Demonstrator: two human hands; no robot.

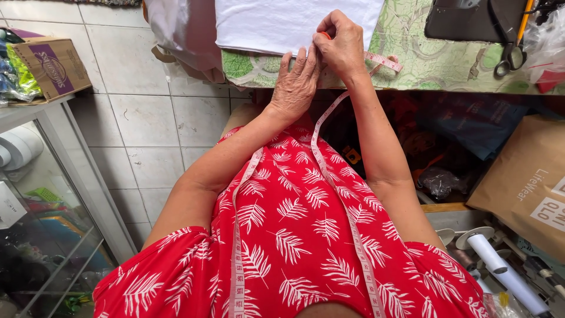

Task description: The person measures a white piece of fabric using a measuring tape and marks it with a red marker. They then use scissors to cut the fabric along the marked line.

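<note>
While the person leans over it, the table (412, 65) with its green patterned cover runs across the top of the view, and a sheet of white fabric (282, 23) lies flat on it, one edge near the table's front edge. Draped round the person's neck, a measuring tape (329, 176) hangs down over the red leaf-print dress (294, 235), and one end loops up onto the table just right of the hands. To the left stands a glass cabinet (41, 235) with a cardboard box (50, 65) on top; a brown paper bag (529, 182) sits lower right. The left hand (297, 85) lies flat, fingers straight and together, pressing the fabric's front edge. The right hand (340, 47) is just beside it, touching its fingertips, curled closed and pinching something small and orange (324, 35) against the fabric; I cannot tell what it is. Scissors (511, 56) rest on the table, well apart to the right.
</note>
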